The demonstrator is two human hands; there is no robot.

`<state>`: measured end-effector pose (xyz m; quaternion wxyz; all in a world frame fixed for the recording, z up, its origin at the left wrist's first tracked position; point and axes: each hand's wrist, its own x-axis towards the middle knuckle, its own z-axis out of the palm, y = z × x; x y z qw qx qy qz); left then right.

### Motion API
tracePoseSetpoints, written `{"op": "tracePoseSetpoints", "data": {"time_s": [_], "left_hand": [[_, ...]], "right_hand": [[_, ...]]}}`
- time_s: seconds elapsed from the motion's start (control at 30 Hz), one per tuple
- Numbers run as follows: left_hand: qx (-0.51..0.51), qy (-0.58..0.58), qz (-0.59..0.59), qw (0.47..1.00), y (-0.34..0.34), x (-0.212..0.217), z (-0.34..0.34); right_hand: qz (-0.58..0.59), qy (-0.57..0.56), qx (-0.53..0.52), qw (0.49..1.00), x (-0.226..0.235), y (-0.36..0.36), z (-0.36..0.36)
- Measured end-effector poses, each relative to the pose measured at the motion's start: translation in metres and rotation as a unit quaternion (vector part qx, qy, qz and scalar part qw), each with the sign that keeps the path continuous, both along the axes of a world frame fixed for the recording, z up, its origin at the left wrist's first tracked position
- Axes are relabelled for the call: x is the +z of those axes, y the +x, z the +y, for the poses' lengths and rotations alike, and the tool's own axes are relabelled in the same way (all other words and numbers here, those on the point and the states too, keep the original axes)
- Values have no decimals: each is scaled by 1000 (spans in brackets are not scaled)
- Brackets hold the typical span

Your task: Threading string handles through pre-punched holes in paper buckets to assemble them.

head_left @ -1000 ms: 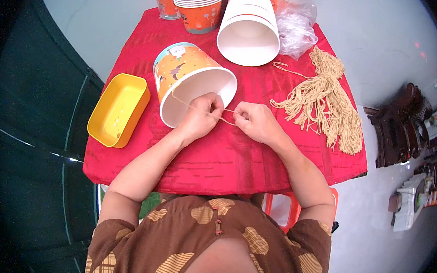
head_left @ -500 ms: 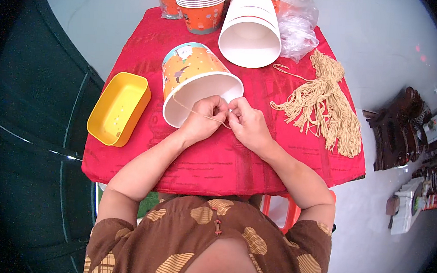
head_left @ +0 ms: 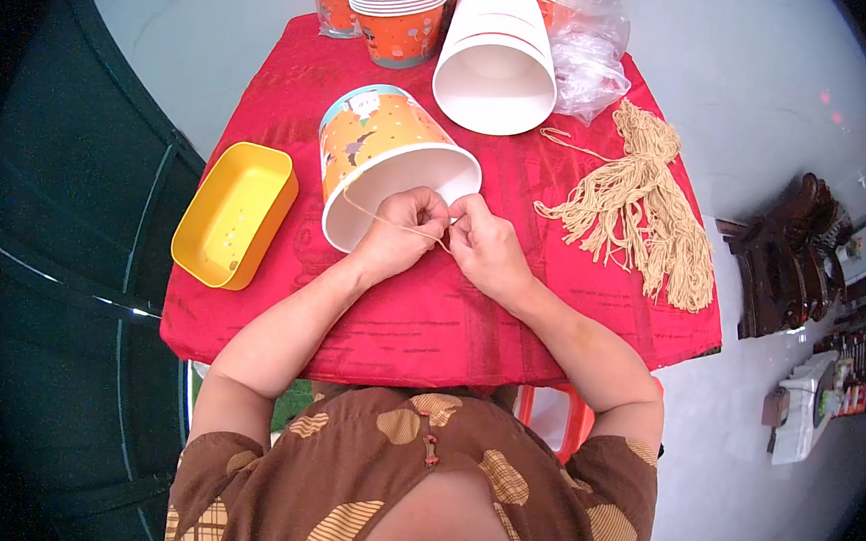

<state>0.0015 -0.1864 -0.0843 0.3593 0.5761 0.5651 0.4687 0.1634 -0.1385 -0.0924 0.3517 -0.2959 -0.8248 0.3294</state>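
An orange paper bucket [head_left: 387,129] with a printed pattern lies on its side, its white mouth toward me. A tan string [head_left: 377,215] comes from the left side of its rim and runs over the back of my left hand [head_left: 403,234] to between my hands. My left hand is closed in a pinch at the right part of the rim. Beside it my right hand [head_left: 489,249] also pinches, fingertips almost touching the left ones. Both appear to hold the string by the rim; the exact spot is hidden by my fingers.
A yellow tray [head_left: 279,223] with small bits inside stands at the left. Behind lie white nested buckets [head_left: 496,81], stacked orange buckets [head_left: 400,35] and clear plastic bags [head_left: 589,72]. A bundle of tan strings [head_left: 655,200] rests at the right on the red tablecloth [head_left: 369,351].
The fingertips of both hands have shifted very slightly at the rim. Bucket and string stay in place.
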Motion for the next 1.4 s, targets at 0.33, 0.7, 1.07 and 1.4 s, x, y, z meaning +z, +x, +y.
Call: {"op": "tracePoseSetpoints", "data": {"time_s": [0.33,0.7,1.07,1.4], "left_hand": [[14,-54,-32,998,3,9,-2],[19,-92,-99,991,2,13,-3],[14,-107,-116,987,-3,8,-1],[10,-131,-127,983,-2,16,-4]], "right_hand": [[10,94,-18,995,-1,0,-4],[23,34,-11,999,-2,-3,-5],[12,76,-36,996,-3,-5,-3],[7,68,-41,997,3,-3,-3]]}}
